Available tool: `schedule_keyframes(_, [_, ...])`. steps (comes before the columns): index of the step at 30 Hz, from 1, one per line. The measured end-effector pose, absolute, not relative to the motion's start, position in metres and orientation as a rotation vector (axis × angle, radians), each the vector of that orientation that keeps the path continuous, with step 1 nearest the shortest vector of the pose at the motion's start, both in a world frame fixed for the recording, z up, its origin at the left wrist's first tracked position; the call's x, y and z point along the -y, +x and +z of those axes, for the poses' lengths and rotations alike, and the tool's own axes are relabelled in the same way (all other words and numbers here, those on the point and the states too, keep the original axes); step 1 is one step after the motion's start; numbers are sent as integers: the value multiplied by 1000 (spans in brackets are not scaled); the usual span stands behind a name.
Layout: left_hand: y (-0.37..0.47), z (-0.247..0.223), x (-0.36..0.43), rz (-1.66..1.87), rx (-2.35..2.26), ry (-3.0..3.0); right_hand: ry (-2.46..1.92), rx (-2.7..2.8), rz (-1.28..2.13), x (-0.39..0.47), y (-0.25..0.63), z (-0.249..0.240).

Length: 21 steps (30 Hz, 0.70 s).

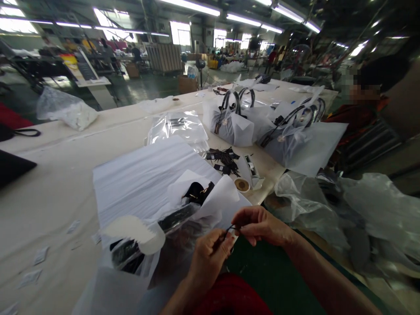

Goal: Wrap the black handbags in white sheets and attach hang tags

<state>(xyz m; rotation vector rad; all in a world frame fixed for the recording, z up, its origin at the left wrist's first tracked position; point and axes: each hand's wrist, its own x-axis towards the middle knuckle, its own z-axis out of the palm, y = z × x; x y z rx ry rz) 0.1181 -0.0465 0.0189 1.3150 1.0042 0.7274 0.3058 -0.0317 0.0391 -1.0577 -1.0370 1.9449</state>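
Observation:
My left hand (pixel 211 253) and my right hand (pixel 259 225) meet over the table's near edge, each pinching a thin black cord (pixel 230 228) between thumb and fingers. What the cord belongs to is hidden by my hands. Just left of them lies a bag (pixel 187 232) partly wrapped in white paper and clear plastic, with black parts (pixel 196 192) and gold-coloured metal showing. A curved white piece with a ragged edge (pixel 133 232) rests at its left end. Beneath is a stack of white sheets (pixel 131 175).
Black tags with cords (pixel 225 159) lie in a pile near a tape roll (pixel 242 185). Wrapped handbags (pixel 229 124) stand behind, beside clear plastic bags (pixel 179 127). Small white packets (pixel 41 256) lie at left. Crumpled plastic (pixel 308 205) fills the right, where another person (pixel 367 100) sits.

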Motion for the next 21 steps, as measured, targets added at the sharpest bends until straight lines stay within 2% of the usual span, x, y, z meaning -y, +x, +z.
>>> schedule_keyframes(9, [110,18,42,692,-1028,1125,-1232,1280,1870,30,286,44])
schedule_keyframes(14, [108,12,45,754,-1071,1066,-1374,1423,1418,31,269,38])
schedule_keyframes(17, [105,8,48,752,-1063,1000,-1351,1289,1254,33,256,29])
schedule_keyframes(21, [101,5,51,768,-1024,963,-1225,970,1401,38,238,14])
